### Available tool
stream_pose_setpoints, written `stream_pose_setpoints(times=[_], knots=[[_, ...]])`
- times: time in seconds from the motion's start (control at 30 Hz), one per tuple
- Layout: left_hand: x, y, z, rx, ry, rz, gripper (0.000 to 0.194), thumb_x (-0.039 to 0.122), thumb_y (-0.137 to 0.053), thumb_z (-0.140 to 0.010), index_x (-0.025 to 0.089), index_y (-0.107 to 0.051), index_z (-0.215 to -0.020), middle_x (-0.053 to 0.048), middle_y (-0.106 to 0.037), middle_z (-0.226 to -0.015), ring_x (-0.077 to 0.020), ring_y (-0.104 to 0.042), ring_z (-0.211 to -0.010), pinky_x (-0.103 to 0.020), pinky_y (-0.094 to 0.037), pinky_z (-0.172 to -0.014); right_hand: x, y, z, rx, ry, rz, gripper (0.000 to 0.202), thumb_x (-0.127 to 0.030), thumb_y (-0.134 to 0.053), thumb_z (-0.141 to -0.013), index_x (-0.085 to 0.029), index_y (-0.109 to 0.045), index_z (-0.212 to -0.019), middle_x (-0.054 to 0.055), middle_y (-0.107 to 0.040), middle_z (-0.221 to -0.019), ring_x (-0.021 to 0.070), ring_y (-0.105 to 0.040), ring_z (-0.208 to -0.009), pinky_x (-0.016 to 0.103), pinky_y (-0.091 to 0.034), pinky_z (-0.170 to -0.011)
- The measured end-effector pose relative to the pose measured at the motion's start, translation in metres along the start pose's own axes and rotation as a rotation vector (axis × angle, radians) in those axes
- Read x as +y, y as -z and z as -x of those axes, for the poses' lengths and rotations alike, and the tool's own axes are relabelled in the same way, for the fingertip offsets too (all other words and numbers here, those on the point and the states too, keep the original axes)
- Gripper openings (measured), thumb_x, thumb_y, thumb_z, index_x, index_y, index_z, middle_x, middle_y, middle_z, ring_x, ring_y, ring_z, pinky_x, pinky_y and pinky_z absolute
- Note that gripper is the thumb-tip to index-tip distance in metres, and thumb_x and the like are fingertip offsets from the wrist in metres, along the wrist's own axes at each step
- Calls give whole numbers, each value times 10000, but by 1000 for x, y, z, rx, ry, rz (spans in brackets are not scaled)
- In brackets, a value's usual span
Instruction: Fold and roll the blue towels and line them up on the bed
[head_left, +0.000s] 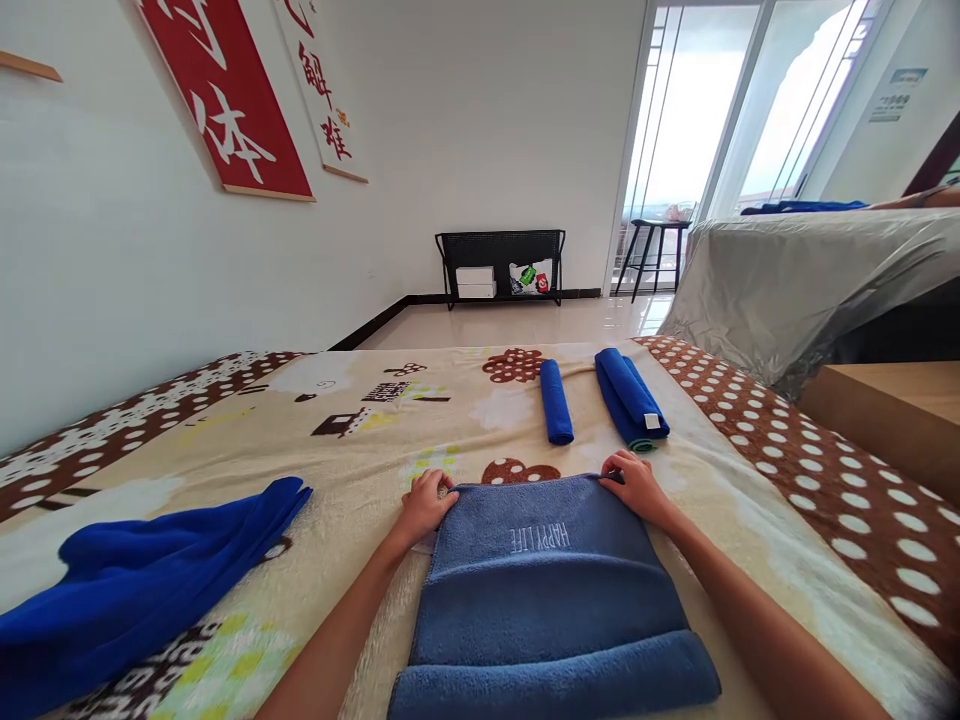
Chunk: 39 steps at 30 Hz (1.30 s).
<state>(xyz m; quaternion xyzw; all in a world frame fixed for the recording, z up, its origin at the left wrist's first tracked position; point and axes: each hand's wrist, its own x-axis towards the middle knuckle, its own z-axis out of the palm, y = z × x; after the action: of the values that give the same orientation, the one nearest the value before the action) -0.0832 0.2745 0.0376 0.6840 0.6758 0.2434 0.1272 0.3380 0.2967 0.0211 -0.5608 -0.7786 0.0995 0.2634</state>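
A grey-blue towel (pixel 540 600) with the words HAPPY LIFE lies in front of me on a patterned blanket (pixel 352 480). Its near end is folded or rolled into a thick band. My left hand (pixel 427 503) pinches the towel's far left corner, and my right hand (pixel 631 484) pinches the far right corner. Beyond the towel lie a slim rolled bright blue towel (pixel 556 402) and a larger folded blue towel (pixel 630 395) with a white tag. A loose, crumpled blue towel (pixel 165 570) spreads over the blanket at the left.
The brown polka-dot blanket border (pixel 840 500) runs along the right. Past it stand a wooden box or board (pixel 892 410) and a plastic-covered piece of furniture (pixel 787 270). A black rack (pixel 499 262) stands by the far wall, and a stool (pixel 656 250) near the glass door.
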Motion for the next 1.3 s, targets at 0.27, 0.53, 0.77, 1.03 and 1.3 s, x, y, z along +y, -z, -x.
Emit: stream_pose_setpoints(times=[0.27,0.53,0.77,1.03,1.3], knots=[[-2,-2,-10,30,12,37,137,281,-593,-915,149,-605,-953,-41,-645,-1025,-180,-617,-954,-375,-497,-875,-7,-7,0,116,-22,19,173,-339,-514,-918,-205,-623,-911,62,-632,-1009,220,-564,-983,384,-381,-908],[43,3,16,74,-114,-98,371,183,-396,-910,154,-567,-1238,-174,-548,-1345,-337,-453,-1297,-562,-330,-1054,-39,8,11,128,30,114,357,-354,-403,-983,-169,-614,-1205,156,-590,-1277,306,-502,-1211,500,-322,-1041],[80,1,59,-346,-635,-163,656,578,-486,-930,399,-267,-1522,14,-344,-1593,-179,-318,-1462,-382,-238,-1194,-101,-1,48,-311,444,60,667,-633,-465,-933,-348,-335,-1522,14,-344,-1577,215,-325,-1449,424,-274,-1170],[12,22,61,-125,-322,-344,478,392,-324,-1020,313,-385,-1488,-89,-346,-1579,-273,-332,-1458,-606,-267,-1144,-36,17,57,-120,105,199,519,-455,-313,-1025,-238,-426,-1483,128,-383,-1539,267,-339,-1444,587,-268,-1140],[28,65,188,111,-787,-440,578,128,-448,-912,322,-451,-1456,-23,-631,-1355,-196,-580,-1264,-340,-481,-1044,-73,68,161,-85,325,200,318,-306,-477,-987,-298,-604,-1279,38,-597,-1363,206,-567,-1235,400,-440,-1057]])
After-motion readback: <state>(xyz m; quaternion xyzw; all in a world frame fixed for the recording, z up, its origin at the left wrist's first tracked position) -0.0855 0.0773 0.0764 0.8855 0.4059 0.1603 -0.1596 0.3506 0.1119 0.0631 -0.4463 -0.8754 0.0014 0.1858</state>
